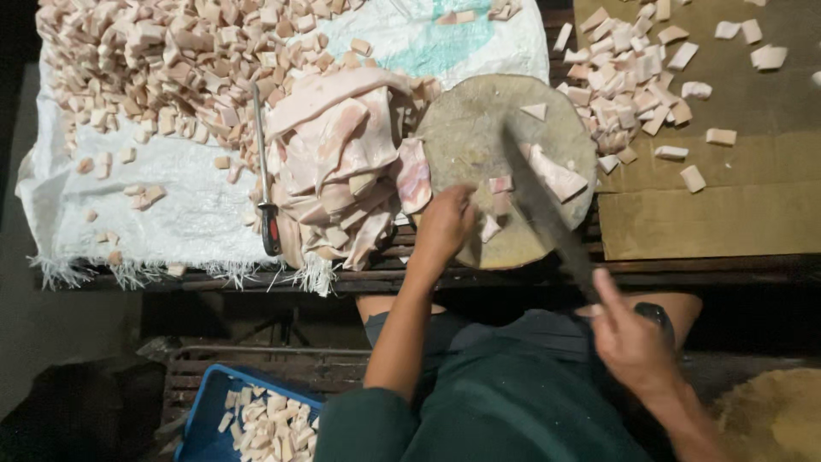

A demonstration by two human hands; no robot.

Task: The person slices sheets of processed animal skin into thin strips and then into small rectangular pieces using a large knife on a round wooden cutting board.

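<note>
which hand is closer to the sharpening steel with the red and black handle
Left. The left hand rests on the round wooden chopping block, a little right of the sharpening steel; the right hand grips the knife farther right.

Left hand (445, 224) curled — right hand (629, 338) seemingly gripping.

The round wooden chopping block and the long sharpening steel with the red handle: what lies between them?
In the head view, a heap of pale pink meat slabs lies between the block and steel.
</note>
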